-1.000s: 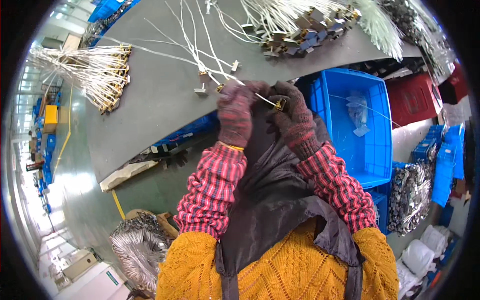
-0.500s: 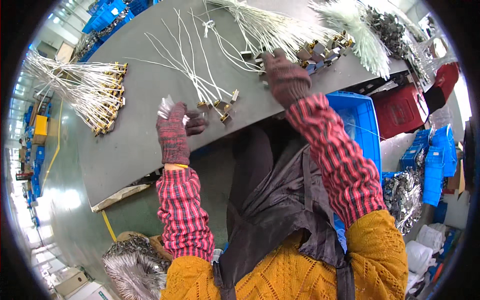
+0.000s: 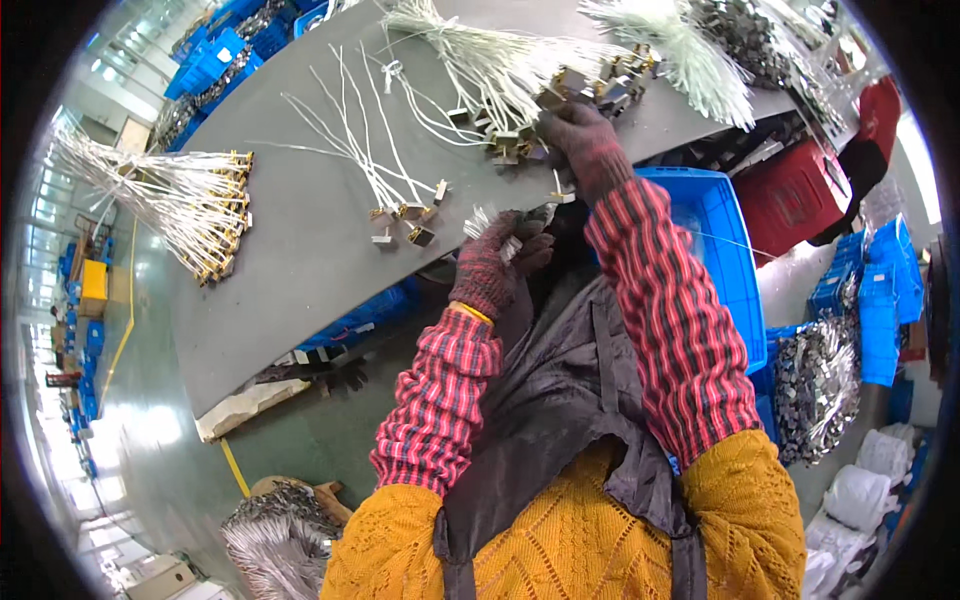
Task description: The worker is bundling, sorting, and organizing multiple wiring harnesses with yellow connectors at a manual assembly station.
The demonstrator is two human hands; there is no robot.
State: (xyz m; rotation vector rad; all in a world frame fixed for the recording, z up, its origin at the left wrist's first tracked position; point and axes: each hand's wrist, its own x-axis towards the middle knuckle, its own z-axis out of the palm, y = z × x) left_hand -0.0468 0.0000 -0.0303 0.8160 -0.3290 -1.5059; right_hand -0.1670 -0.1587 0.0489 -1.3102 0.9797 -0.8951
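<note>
My right hand, in a dark maroon knit glove, reaches into a large bunch of white wires with dark, gold-edged block ends. Its fingers are curled onto the block ends; the fingertips are partly hidden. My left hand, gloved alike, hovers at the table's near edge, closed round a small bundle of clear and whitish strips. A few separate block-ended wires lie left of it. One short white piece with a dark end shows just below my right hand.
A grey table curves round in front of me. Another wire bunch lies at its left, with clear strips at the far right. A blue crate stands beside my right arm, near a red stool-like object.
My left hand has moved right and nearer to my body, still holding its strips. My right hand has shifted slightly right and down, and several block ends now lie apart to its left.
</note>
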